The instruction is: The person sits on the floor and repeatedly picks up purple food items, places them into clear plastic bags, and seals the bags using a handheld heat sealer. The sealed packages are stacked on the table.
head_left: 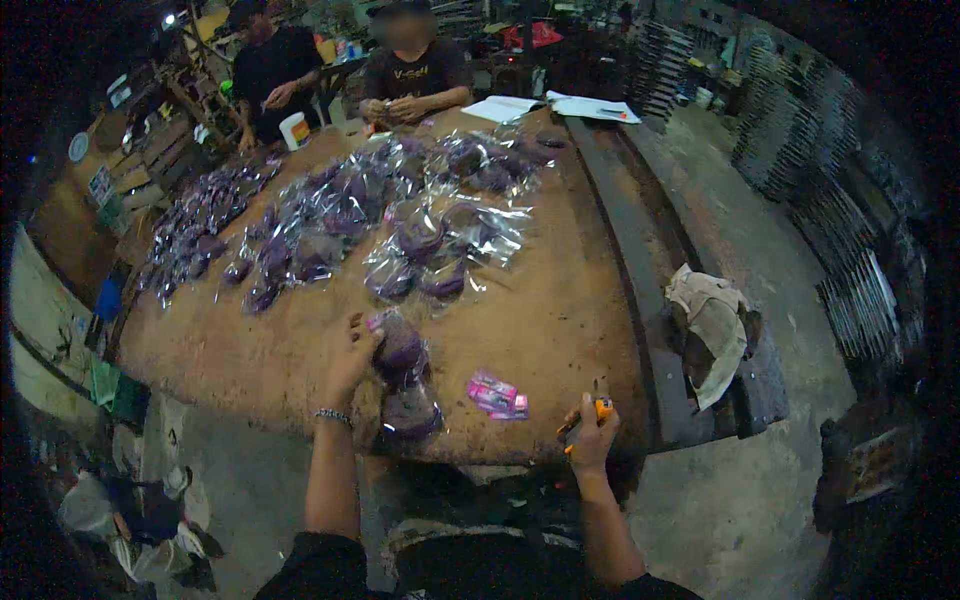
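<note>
My left hand (352, 362) grips the top edge of a purple round item in clear plastic (400, 343), where a small pink label shows. A second, darker wrapped item (410, 412) lies just below it, at the near edge of the wooden table (300, 380). Loose pink printed cards (497, 396) lie to the right of these. My right hand (592, 430) is closed round an orange-handled tool (603, 407), held near the table's front edge, right of the cards; the tool's exact kind is hard to make out.
Heaps of purple wrapped items (340, 200) cover the far half. Two people (420, 85) (275, 80) are at the back, near a white container (295, 131) and papers (590, 108). A crumpled cloth (712, 325) lies on dark rails at the right; metal stacks (770, 110) stand beyond the concrete floor.
</note>
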The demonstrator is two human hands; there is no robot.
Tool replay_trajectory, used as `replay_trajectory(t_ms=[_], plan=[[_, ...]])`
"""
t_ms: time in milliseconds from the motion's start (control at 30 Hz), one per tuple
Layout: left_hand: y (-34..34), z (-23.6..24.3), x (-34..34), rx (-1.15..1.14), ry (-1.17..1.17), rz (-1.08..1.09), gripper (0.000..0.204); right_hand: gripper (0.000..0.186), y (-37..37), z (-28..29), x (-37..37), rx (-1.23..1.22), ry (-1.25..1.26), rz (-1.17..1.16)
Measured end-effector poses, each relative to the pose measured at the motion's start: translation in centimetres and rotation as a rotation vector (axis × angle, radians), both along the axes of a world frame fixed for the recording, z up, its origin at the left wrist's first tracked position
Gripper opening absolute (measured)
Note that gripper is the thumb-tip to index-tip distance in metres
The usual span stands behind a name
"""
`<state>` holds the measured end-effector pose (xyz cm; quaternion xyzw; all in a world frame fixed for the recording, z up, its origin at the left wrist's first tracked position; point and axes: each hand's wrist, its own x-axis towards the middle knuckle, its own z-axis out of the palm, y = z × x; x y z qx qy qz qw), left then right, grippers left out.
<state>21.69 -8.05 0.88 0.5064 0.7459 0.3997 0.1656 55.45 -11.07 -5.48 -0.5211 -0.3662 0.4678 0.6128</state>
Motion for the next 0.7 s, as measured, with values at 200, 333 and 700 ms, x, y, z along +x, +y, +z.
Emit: replay_trajectory(t_ms=[200,333,700], plan=[[6.7,1.3,-2.9,0.07,0.086,-0.162,0.054,0.023,0.8,-0.7,0.0,-0.023,-0.096,0.052],[10.6,1.2,-0.8,-0.096,0.533,-0.095,0.045,0.026,0.5,0.1,0.2,-0.042,-0.135,0.109],[11.3,10.9,-1.0,0.625,0.587,0.001,0.015,0.023,-0.3,0.7,-0.3,-0.029,0.08,0.063]])
